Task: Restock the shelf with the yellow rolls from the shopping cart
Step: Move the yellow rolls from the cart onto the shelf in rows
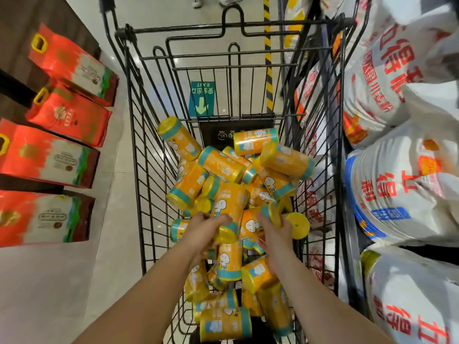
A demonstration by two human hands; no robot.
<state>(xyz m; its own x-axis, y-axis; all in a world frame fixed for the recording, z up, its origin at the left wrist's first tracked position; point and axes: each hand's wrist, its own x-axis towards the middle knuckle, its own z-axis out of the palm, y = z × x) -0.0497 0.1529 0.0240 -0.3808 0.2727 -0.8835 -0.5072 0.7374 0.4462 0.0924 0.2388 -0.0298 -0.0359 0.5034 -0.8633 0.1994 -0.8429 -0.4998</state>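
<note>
The shopping cart [213, 135] fills the middle of the view, its wire basket running away from the person; to the right of the cart big white sacks [397, 189] with red lettering are stacked on shelving, and to the left of the cart red carry packs [49, 157] lie in a row on a low display; no yellow roll shows in either place. Inside the cart the yellow rolls [223, 165] lie in a loose, crisscross heap that covers the basket floor from its near end to the black flap at its far end, so I judge the restocking barely begun or at best midway, with most of the load still to move. Both hands reach down into the middle of the cart; the left hand [203, 229] has its fingers wrapped round the lower end of an upright roll [229, 207]; the right hand [275, 234], just beside it, curls round the capped end of a tilted roll [252, 223], though how firm that hold is I cannot tell; neither roll is clear of the heap yet, and every roll in sight is in the cart.
</note>
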